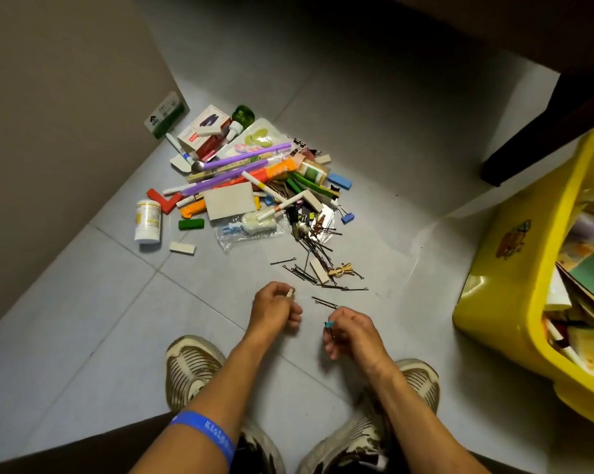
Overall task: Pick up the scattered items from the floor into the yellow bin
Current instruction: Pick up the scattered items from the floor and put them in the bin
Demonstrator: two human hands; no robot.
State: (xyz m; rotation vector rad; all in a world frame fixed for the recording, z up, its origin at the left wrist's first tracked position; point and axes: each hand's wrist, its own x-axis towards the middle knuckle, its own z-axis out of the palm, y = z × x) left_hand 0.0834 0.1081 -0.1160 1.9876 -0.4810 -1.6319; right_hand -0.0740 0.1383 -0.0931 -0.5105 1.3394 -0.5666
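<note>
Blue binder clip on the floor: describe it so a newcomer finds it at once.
Start at the pile of clutter on the grey floor tiles. At its right edge, toward the yellow bin, lies the blue binder clip. It is the only blue thing with wire handles; the blue block is plain.

**Hands at work over floor clutter**

A person's left hand pinches a small pale item, the right hand a blue-tipped one, above the tiled floor. Hairpins trail from the pile; the yellow bin stands right.

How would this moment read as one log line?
left hand: pinches small peg | right hand: grips small items | pile: on floor | yellow bin: part-filled
</note>
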